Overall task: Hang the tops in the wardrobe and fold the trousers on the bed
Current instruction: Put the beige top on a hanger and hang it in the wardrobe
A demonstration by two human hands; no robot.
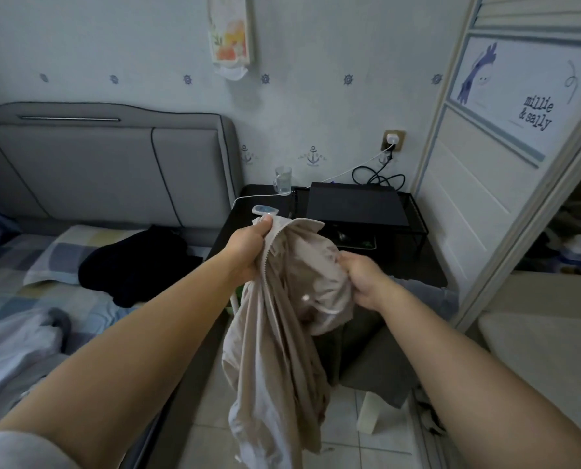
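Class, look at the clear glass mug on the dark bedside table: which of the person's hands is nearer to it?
Left. The left hand grips the beige jacket just below the glass mug; the right hand holds the jacket lower and further right.

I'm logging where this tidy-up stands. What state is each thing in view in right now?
Beige zip top: unzipped, bunched, hanging in the air from both hands.
Left hand: grips the top's zip edge near the collar.
Right hand: grips the bunched fabric.
Black garment: crumpled on the bed.
Wardrobe door: slid open.
Glass mug: upright on the bedside table.
Charger: plugged into the wall socket.
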